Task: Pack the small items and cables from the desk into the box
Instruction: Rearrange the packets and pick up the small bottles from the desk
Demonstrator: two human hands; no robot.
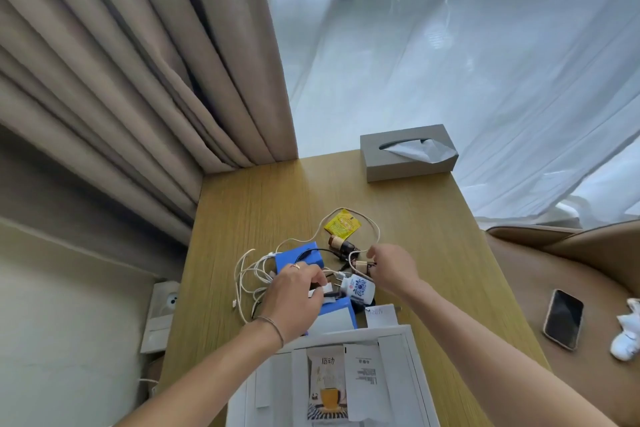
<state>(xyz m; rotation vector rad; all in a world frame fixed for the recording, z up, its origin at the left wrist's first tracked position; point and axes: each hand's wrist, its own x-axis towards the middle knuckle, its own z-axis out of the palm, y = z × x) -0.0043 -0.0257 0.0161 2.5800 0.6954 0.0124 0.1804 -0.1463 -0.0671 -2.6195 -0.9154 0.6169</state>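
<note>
Two bare hands work over a heap of small things near the middle of the wooden desk [249,204]. At the left edge of the heap a tangle of white cables [250,276] loops over the wood, one plug end lying loose toward the desk's left edge. Just right of it sits a blue box [298,256] with a black cable across its top. The left hand [294,295], a ring on one finger and a thin band at the wrist, reaches in with its fingers curled down around a small white piece; exactly what it pinches is hard to tell. Under that hand a second blue box [336,317] shows a pale grey face. Beside the fingers lies a white bottle [358,288] with a blue pattern, tipped on its side. Beyond it, toward the far edge, are a yellow sachet [343,224] and a small brown bottle [341,243], ringed by a cream cable [375,229]. The right hand [393,267] hangs over the right side of the heap, fingers bent, pinching a loop of that cream cable by a little brown-capped item. At the near edge stands the open white box [408,367], holding two flat sachets [343,381], with a white charger [381,315] against its far rim. A grey tissue box [408,154] sits at the far right corner. Off the desk's right edge, a phone [563,319] lies on a tan seat.
</note>
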